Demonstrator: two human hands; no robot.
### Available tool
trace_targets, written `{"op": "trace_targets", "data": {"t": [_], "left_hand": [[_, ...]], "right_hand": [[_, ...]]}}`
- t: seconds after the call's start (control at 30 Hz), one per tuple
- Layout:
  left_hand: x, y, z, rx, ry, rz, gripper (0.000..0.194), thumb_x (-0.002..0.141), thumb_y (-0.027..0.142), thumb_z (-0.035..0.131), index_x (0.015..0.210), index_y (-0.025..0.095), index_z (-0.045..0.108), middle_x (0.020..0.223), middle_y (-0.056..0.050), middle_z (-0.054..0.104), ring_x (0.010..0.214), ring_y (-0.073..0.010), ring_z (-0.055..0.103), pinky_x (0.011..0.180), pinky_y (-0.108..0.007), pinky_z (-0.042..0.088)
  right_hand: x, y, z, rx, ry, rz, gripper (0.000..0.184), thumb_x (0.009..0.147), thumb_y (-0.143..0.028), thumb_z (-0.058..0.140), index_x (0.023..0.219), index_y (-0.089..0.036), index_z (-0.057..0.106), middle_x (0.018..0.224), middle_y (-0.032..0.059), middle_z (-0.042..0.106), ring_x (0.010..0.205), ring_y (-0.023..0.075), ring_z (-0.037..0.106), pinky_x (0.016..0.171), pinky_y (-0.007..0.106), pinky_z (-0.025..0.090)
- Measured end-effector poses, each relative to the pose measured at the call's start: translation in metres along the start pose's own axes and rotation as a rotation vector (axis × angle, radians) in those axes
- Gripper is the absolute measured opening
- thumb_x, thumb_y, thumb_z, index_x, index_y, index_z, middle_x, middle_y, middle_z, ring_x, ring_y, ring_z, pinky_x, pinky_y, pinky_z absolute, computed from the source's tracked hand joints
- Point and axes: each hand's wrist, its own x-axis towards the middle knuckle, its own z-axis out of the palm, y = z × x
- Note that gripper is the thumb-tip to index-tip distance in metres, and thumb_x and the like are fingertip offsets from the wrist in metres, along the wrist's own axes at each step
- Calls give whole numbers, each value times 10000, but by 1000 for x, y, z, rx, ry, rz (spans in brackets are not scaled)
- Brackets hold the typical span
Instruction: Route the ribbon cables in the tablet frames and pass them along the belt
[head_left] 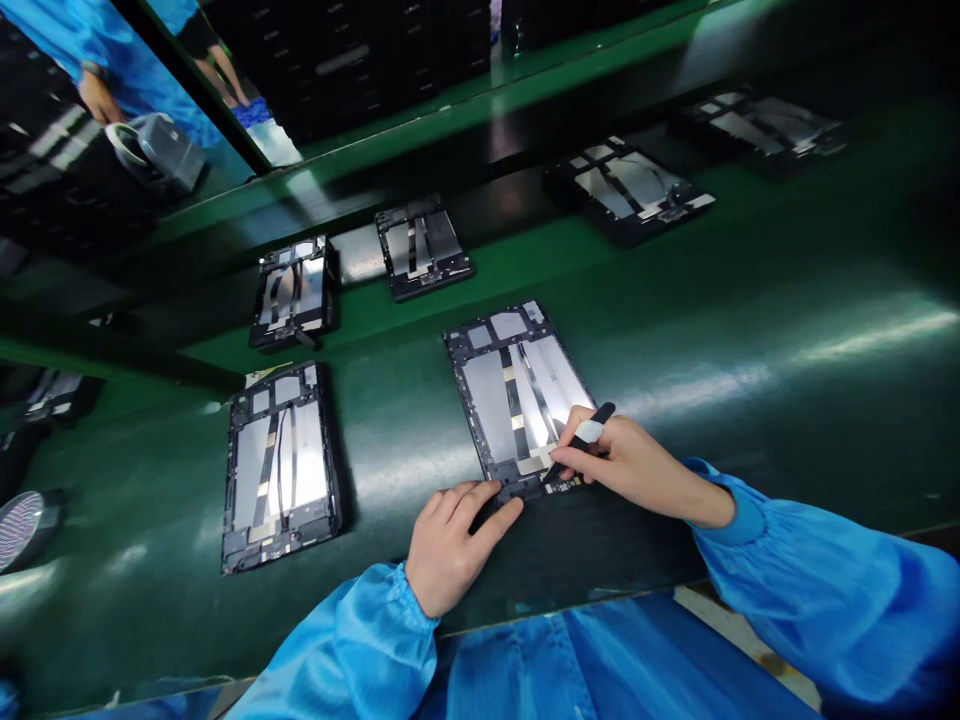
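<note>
Your right hand (626, 465) pinched a black pen-like tool (591, 428) over the tablet (499, 400).
Your left hand (454, 550) lay spread at its lower edge.

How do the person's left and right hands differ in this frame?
The left hand rests empty on the lower edge of the tablet housing, while the right hand pinches a black tool. The left lies flat; the right curls, tool tip at the housing. Both come from gathered blue sleeves.
</note>
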Motion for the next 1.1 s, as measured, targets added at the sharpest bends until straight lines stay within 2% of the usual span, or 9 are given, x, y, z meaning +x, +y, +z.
{"op": "trace_targets", "data": {"t": [0.23, 0.6, 0.83, 1.0, 1.1], "left_hand": [[1, 0, 1, 61, -23, 29, 441, 932, 123, 569, 1357, 245, 564, 1257, -103, 564, 1072, -236, 540, 823, -337, 431], [3, 2, -1, 80, -35, 20, 452, 906, 119, 610, 1341, 238, 576, 1243, -107, 557, 1081, -238, 532, 841, -343, 433], [20, 9, -2, 145, -108, -19, 421, 937, 243, 587, 1352, 312, 563, 1220, -107, 559, 1007, -259, 536, 769, -366, 480], [12, -2, -7, -16, -120, 25, 395, 946, 143, 543, 1334, 217, 559, 1385, -91, 508, 1144, -238, 514, 843, -342, 489], [15, -3, -11, -44, -55, 37, 280, 948, 199, 581, 1226, 174, 611, 1329, -65, 568, 1133, -208, 520, 892, -321, 474]], "right_hand": [[0, 1, 2, 5, 19, 11, 247, 877, -398, 649, 799, -168, 599, 718, 17, 637, 644, 164, 665, 563, 260, 489], [0, -2, 2, -35, 15, -3, 203, 896, -349, 630, 811, -169, 595, 710, 10, 643, 636, 154, 657, 578, 257, 479], [1, -3, 2, -107, 46, -50, 233, 916, -351, 584, 777, -164, 583, 673, 8, 624, 590, 137, 629, 551, 250, 470], [-1, 6, 2, -25, 81, -48, 221, 899, -349, 618, 794, -157, 592, 757, 23, 636, 603, 139, 661, 546, 239, 511], [-1, 10, 4, 40, 95, -87, 206, 901, -333, 621, 795, -160, 582, 721, 14, 621, 577, 141, 664, 505, 225, 524]]}}
